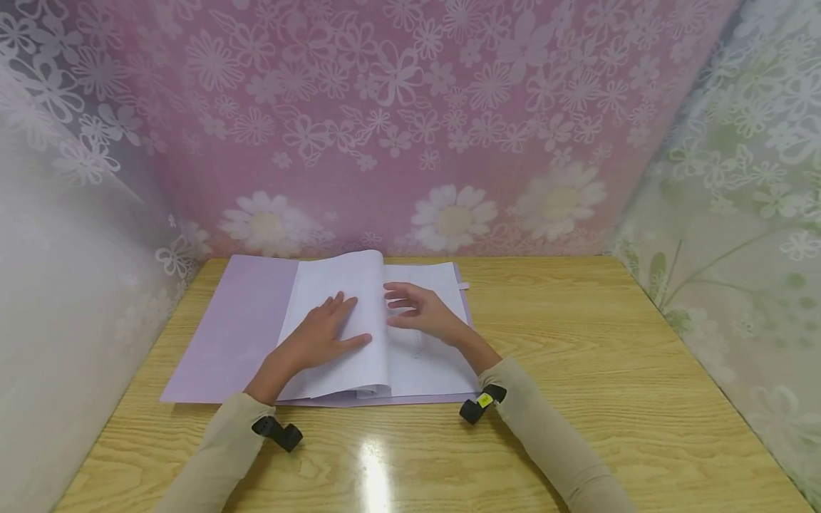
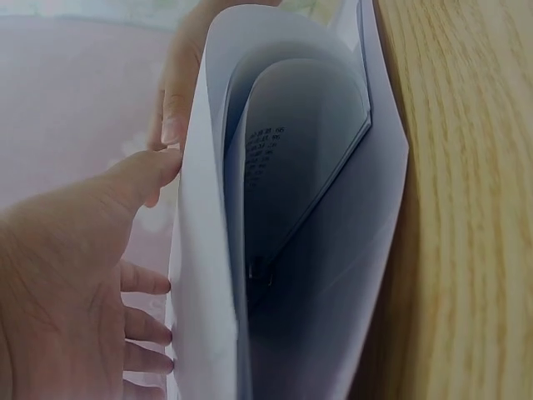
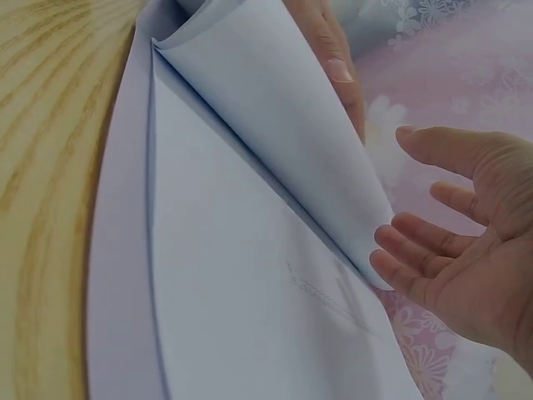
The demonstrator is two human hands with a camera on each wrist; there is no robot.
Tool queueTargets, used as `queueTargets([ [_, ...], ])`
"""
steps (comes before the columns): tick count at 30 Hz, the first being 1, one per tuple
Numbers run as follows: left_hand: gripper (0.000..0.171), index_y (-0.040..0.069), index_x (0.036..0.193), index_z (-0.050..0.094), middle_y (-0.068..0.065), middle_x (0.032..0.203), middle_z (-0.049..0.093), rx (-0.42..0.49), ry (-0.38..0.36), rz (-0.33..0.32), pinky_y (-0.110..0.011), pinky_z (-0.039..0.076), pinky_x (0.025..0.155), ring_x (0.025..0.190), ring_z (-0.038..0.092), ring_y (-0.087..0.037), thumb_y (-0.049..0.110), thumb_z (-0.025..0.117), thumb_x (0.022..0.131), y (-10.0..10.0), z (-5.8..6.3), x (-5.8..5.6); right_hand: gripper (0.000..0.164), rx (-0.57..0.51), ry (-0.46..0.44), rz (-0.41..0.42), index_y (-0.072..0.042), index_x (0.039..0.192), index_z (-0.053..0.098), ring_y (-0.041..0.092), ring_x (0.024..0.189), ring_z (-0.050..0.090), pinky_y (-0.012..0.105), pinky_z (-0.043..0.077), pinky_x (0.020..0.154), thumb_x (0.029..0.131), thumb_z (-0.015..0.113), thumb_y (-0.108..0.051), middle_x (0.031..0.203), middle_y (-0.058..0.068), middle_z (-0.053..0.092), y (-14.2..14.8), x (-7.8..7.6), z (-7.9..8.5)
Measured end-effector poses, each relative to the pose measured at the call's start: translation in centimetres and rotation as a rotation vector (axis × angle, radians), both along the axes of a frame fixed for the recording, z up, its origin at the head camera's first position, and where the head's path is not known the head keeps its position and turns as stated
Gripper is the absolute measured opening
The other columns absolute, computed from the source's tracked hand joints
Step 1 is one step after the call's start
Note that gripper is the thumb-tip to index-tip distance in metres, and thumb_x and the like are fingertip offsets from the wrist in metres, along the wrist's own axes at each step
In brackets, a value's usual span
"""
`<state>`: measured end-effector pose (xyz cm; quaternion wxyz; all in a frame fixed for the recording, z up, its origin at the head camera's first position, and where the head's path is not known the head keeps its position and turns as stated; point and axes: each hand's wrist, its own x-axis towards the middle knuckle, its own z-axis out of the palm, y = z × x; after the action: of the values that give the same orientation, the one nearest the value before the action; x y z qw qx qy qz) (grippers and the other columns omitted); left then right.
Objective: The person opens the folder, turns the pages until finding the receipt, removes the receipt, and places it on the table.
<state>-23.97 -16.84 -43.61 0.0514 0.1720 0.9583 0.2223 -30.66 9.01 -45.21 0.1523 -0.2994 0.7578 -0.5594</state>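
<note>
A lilac folder (image 1: pixel 240 320) lies spread on the table with white sheets (image 1: pixel 368 285) inside. Several sheets are turned over to the left and bulge into a rounded curve near the middle. My left hand (image 1: pixel 321 335) rests on these turned sheets, fingers spread and thumb pointing right. Just right of the curve, my right hand (image 1: pixel 426 310) hovers with loosely bent fingers, holding nothing; its fingertips come right up to the curved paper in the right wrist view. Below it lies a flat sheet (image 3: pixel 233 292) with faint print. Printed lines show inside the curl (image 2: pixel 291 158) in the left wrist view.
The wood-grain table (image 1: pixel 577 335) extends to the right and in front of the folder. A pink flowered backdrop (image 1: pixel 398 142) stands behind it, with patterned side walls (image 1: pixel 737 214) at both sides. A small pale tab (image 1: pixel 464 286) sticks out at the folder's right edge.
</note>
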Motion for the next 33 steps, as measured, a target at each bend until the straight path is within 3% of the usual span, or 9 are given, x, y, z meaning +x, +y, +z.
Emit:
queueTargets([
  [13, 0.102, 0.001, 0.161, 0.022, -0.030, 0.167, 0.016, -0.097, -0.036, 0.042, -0.064, 0.024, 0.123, 0.154, 0.019, -0.049, 0.069, 0.056, 0.093, -0.4, -0.2, -0.1, 0.056, -0.022, 0.018, -0.049, -0.007, 0.146, 0.053, 0.039, 0.131, 0.059, 0.046, 0.049, 0.111, 0.094, 0.074, -0.010, 0.140, 0.028, 0.059, 1.5, -0.7, 1.2],
  [20, 0.103, 0.000, 0.161, 0.021, -0.030, 0.167, 0.015, -0.083, -0.054, 0.034, -0.066, 0.024, 0.121, 0.153, 0.018, -0.051, 0.067, 0.059, 0.093, -0.6, -0.2, -0.3, 0.053, 0.008, 0.040, -0.068, -0.007, 0.142, 0.057, 0.036, 0.127, 0.062, 0.042, 0.052, 0.108, 0.093, 0.075, -0.011, 0.135, 0.027, 0.063, 2.4, -1.2, 1.3],
  [33, 0.101, 0.000, 0.162, 0.021, -0.029, 0.168, 0.012, -0.062, -0.038, -0.004, -0.067, 0.023, 0.121, 0.153, 0.015, -0.053, 0.059, 0.066, 0.093, -2.0, 0.0, -0.6, 0.051, 0.067, 0.073, -0.151, -0.009, 0.143, 0.057, 0.032, 0.126, 0.063, 0.046, 0.052, 0.108, 0.095, 0.074, -0.014, 0.134, 0.023, 0.064, 5.6, -2.7, 2.6],
])
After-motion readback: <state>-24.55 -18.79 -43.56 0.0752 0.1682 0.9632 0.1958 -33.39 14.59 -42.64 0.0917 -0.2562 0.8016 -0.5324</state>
